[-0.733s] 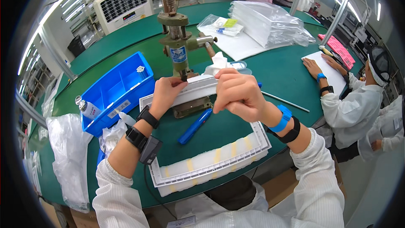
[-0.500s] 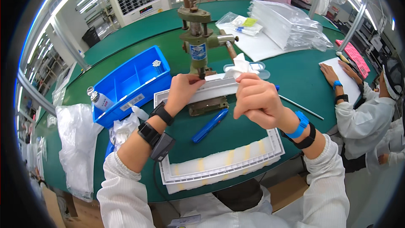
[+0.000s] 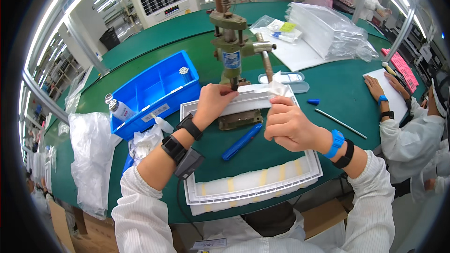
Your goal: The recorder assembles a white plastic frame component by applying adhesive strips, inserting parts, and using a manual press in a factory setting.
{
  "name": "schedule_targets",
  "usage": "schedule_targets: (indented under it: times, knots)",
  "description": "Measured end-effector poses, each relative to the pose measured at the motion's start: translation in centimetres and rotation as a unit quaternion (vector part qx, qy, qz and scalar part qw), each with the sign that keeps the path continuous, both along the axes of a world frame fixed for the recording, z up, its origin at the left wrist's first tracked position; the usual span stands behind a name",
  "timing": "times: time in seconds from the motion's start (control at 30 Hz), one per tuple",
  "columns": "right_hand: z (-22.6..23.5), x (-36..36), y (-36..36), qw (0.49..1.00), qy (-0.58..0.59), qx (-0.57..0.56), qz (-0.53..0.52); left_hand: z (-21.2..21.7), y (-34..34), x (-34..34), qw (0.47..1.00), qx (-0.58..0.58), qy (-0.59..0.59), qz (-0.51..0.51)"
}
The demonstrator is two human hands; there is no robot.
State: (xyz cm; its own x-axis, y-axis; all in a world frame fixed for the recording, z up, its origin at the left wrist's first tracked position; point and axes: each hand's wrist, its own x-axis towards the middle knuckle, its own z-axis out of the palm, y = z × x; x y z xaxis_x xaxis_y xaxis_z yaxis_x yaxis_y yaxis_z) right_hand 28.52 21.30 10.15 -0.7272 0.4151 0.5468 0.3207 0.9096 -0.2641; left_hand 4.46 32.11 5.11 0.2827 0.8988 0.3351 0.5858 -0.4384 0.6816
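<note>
My left hand [image 3: 214, 102] is closed in a pinch beside the ram tip of a green hand press [image 3: 229, 42]. Whatever its fingertips hold is hidden. My right hand [image 3: 291, 125] is curled closed around crumpled white tissue [image 3: 280, 89], at the lower end of the press lever [image 3: 267, 63]. Below the ram, the far side of a white plastic frame [image 3: 253, 97] crosses the press base [image 3: 240, 119]. The frame's near side [image 3: 258, 190] has a strip of white padding with yellow stripes. A blue pen-shaped object [image 3: 242, 142] lies inside the frame.
A blue divided bin [image 3: 154, 105] holding a bottle [image 3: 121, 111] stands left. Plastic bags [image 3: 91, 159] lie beyond it. On the right are a blue cap [image 3: 313, 101], a thin rod [image 3: 341, 123] and a co-worker's hands [image 3: 375, 88]. Bagged sheets [image 3: 323, 28] sit at the back.
My right hand and the white tissue have come down slightly relative to the press, and the lever points more downward. My left hand stays by the ram tip. The whole view has shifted.
</note>
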Motion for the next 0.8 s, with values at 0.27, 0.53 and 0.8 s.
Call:
schedule_targets:
  times: [0.27, 0.53, 0.8]
  knots:
    - [-2.3, -1.2, 1.4, 0.994, 0.041, 0.101, 0.027, -1.8, 1.8, -2.1, 0.997, 0.062, 0.031, -0.025]
    - [-2.7, 0.2, 1.1, 0.991, 0.042, 0.124, 0.018, -1.1, 1.7, -0.1, 0.998, 0.050, -0.020, -0.039]
    - [-3.1, -0.1, 1.1, 0.989, 0.029, 0.144, 0.010, -1.6, 1.9, -0.9, 0.999, 0.026, -0.015, -0.036]
